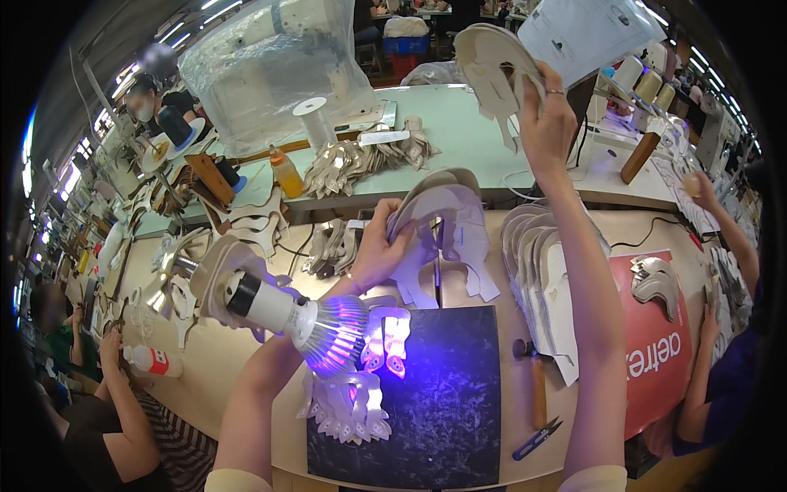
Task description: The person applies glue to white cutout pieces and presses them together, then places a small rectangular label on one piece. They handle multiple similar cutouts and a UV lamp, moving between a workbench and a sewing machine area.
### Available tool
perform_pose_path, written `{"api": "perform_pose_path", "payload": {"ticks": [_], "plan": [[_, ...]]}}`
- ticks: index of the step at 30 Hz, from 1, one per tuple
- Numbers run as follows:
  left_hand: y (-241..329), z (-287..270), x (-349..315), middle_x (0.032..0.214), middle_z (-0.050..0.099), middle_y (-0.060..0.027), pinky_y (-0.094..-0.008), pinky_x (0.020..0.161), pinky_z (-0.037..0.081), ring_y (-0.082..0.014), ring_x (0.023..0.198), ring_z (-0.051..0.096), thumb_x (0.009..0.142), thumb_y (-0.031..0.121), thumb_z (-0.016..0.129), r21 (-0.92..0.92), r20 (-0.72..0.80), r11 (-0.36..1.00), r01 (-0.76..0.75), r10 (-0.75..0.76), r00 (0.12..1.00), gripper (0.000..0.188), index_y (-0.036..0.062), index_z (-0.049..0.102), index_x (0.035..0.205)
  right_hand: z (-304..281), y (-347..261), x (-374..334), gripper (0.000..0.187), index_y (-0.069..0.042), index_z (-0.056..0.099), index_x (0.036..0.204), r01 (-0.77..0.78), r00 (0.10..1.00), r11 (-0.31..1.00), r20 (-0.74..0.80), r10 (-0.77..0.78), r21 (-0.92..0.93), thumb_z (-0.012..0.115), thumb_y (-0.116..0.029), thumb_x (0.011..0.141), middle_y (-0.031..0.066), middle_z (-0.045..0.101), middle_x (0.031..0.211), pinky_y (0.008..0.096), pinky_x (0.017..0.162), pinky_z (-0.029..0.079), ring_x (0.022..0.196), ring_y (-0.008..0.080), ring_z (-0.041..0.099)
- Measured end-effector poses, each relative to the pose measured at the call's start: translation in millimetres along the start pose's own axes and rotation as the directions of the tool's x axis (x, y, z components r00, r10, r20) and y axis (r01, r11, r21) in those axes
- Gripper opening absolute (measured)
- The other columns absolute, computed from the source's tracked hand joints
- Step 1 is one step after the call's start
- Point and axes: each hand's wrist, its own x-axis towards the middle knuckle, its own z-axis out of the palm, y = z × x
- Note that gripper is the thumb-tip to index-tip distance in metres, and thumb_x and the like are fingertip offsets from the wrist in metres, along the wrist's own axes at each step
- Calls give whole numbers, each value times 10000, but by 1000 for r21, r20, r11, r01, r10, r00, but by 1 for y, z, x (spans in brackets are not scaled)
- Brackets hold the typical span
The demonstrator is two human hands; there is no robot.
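My left hand (379, 256) is closed on the edge of a small stack of pale grey shoe upper pieces (447, 213), standing above the far edge of a black mat (451, 385). Raised at the upper right, my right hand (543, 123) grips more beige-grey shoe upper pieces (485, 66); how many is unclear. Below my right forearm lies a fanned row of similar shoe uppers (529, 262). A lamp (332, 332) throws violet light onto two small cut pieces (385, 340) on the mat. Several more small pieces (348, 410) overlap at its left edge.
A hammer (537, 385) and blue thread snips (537, 439) lie right of the mat. Behind, a green table (443, 115) bears a thread spool (316, 119), an orange-filled bottle (285, 172) and bundled pieces (352, 164). Co-workers' arms reach in at left (123, 385) and right (730, 230).
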Motion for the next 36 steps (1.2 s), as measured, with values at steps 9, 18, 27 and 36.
{"api": "perform_pose_path", "payload": {"ticks": [9, 18, 27, 36], "plan": [[14, -4, 13, 967, 640, -73, -278, 754, 491, -105, 861, 593, 953, 146, 646, -180, -77, 980, -80, 67, 995, 310, 17, 505, 1196, 31, 37, -50, 667, 75, 437, 1413, -640, 568, 758, 743, 356, 126, 660, -320, 924, 208, 641, 1235, 370, 957, 483, 1077, 269, 649], [-39, -9, 27, 1417, 438, -263, -463, 1114, 346, -395, 1326, 423, 894, 246, 691, 433, 53, 845, -315, 325, 944, 674, -13, 388, 1437, 20, 60, -112, 483, 7, 591, 1272, -420, 694, 862, 511, 506, -283, 658, -327, 928, 222, 683, 1124, 377, 934, 491, 1063, 287, 663], [60, -112, -172, 1228, 629, -174, -407, 1039, 439, -310, 1201, 571, 887, 113, 671, 427, 258, 904, 2, -124, 958, 374, 9, 606, 1241, -96, -85, -131, 329, -16, 655, 1207, -726, 300, 687, 911, 282, 27, 653, -239, 966, 46, 680, 941, 246, 721, 498, 764, 92, 590], [69, -100, -255, 1437, 464, -240, -473, 1123, 339, -418, 1323, 450, 844, 479, 718, 669, -73, 693, 270, -300, 951, 653, 12, 589, 1282, -93, -214, -126, 581, -32, 587, 1351, -581, 461, 756, 887, 0, 302, 650, -442, 944, 189, 621, 1274, 384, 1056, 401, 1190, 267, 577]]}}
